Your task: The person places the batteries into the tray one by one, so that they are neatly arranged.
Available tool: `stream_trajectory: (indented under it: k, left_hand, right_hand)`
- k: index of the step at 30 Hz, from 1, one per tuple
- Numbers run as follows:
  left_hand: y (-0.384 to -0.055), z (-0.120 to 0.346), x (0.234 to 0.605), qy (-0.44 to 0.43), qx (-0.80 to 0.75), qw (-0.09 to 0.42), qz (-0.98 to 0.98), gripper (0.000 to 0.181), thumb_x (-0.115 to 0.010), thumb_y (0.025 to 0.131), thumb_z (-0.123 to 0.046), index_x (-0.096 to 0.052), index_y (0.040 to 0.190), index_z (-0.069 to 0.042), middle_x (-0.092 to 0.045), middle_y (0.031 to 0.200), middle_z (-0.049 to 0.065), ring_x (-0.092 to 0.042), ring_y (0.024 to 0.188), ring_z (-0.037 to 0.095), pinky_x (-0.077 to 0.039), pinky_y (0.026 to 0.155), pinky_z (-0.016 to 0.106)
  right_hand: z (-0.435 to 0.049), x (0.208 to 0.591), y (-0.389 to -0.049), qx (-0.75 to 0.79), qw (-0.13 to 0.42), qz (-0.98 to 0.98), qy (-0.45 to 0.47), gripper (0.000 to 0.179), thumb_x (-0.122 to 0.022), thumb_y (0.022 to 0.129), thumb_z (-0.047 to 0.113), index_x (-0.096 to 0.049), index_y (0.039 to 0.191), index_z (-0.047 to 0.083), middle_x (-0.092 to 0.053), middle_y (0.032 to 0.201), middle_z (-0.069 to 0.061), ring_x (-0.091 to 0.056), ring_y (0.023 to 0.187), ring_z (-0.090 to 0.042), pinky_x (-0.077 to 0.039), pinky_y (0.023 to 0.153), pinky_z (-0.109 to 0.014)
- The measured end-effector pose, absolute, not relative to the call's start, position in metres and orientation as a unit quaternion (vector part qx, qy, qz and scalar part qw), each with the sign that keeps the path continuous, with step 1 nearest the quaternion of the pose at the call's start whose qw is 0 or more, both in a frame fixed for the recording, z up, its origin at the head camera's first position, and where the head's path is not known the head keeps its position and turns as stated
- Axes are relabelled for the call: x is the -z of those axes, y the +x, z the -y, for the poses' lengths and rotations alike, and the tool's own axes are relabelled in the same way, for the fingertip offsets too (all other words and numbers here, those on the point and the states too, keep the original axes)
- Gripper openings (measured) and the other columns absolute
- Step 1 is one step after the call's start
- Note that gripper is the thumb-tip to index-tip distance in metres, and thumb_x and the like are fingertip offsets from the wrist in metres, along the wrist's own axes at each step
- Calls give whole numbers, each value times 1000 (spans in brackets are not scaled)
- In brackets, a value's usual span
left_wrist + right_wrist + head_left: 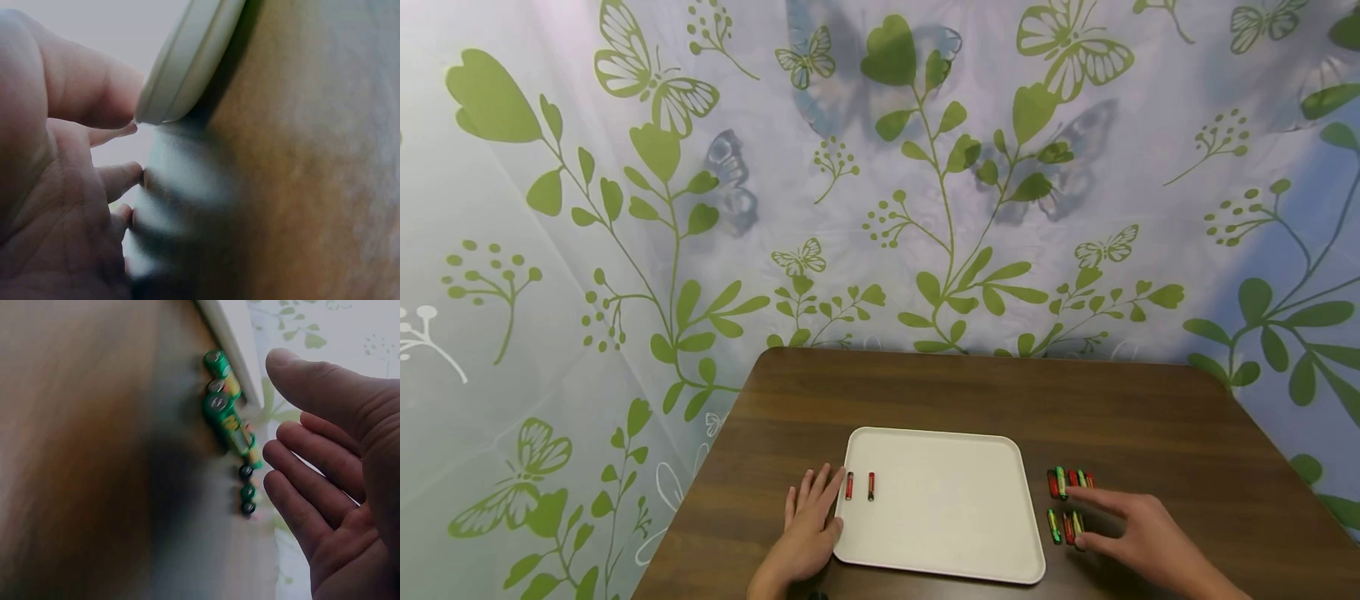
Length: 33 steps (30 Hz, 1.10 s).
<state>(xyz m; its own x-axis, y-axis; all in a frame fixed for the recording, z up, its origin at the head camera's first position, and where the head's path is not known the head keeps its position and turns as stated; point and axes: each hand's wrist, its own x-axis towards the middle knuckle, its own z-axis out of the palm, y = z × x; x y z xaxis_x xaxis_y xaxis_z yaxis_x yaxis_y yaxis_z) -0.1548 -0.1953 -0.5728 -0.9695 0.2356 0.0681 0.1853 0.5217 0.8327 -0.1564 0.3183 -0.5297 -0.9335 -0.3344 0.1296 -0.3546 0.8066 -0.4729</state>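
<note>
Two red batteries lie apart near the left side of a cream tray. My left hand rests against the tray's left edge, fingers spread and thumb at the rim; close up, the left wrist view has the thumb touching that rim. Over on the right, my right hand hovers beside two small groups of batteries, with thumb and fingers apart. The far group and the near group mix green-yellow and red ones. Nothing is between the fingers in the right wrist view, where green batteries appear beyond them.
A dark brown wooden table carries the tray and batteries. Behind and to the left hangs a cloth printed with green leaves and butterflies. A small black object shows at the bottom edge, beside the left wrist.
</note>
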Motion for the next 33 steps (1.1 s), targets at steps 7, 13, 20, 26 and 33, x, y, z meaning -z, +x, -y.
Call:
stream_trajectory:
  k: [7,13,20,26,33]
  left_hand:
    - [-153,193,560,113,-455,47,-882,71,-57,100,-3,-39,169,-3,-21,176,37,2,165,60,19,123,74]
    - [-153,191,554,98,-433,69,-893,71,-57,101,-2,-38,170,-5,-20,179,32,2,166,57,15,125,74]
    - [-154,190,553,99,-433,73,-893,72,-58,101,-3,-38,170,-6,-20,179,31,1,167,57,15,125,75]
    - [-154,191,554,102,-432,72,-893,71,-58,101,-2,-38,170,-5,-20,179,32,2,166,58,15,125,75]
    - [-153,194,563,108,-451,58,-884,70,-59,101,-3,-41,169,-5,-21,178,33,1,165,60,19,125,72]
  right_hand:
    - [-327,540,-155,-254,25,949,185,61,-97,79,45,-80,132,21,-83,122,-8,-72,109,-1,-62,79,-27]
    - [-326,545,-157,-248,19,952,175,64,-98,77,46,-79,134,22,-82,123,-11,-74,110,-7,-63,80,-29]
    - [-328,547,-154,-236,15,954,186,59,-96,80,41,-79,134,23,-82,123,-7,-73,107,-2,-63,78,-29]
    - [-330,549,-152,-232,55,947,216,56,-98,80,35,-80,132,24,-84,116,-5,-72,100,2,-62,72,-27]
    - [-320,545,-153,-236,107,941,216,55,-100,76,33,-82,127,23,-85,114,-1,-73,102,3,-62,73,-27]
